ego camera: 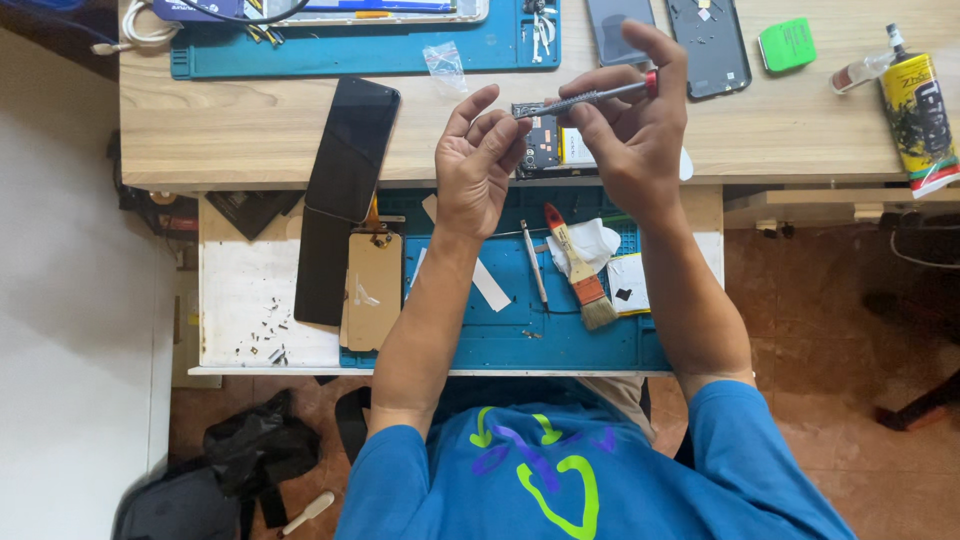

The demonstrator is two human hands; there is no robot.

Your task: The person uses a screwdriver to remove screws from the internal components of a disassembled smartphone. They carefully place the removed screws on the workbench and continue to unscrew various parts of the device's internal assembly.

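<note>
My right hand (628, 125) grips a screwdriver (598, 96) with a grey shaft and a red end, held level and pointing left. Its tip reaches the fingertips of my left hand (478, 160), which pinch around it; whether a small part sits between them I cannot tell. Both hands hover above a dismantled phone body (545, 140) lying at the desk's front edge, partly hidden by them.
A black phone screen (350, 150) overhangs the desk edge. On the pulled-out shelf lie a blue mat (520, 330), a paintbrush (578, 270), tweezers (535, 262), a tan panel (373, 290) and loose screws (265, 335). Far right stand a yellow can (918, 120) and a green box (786, 44).
</note>
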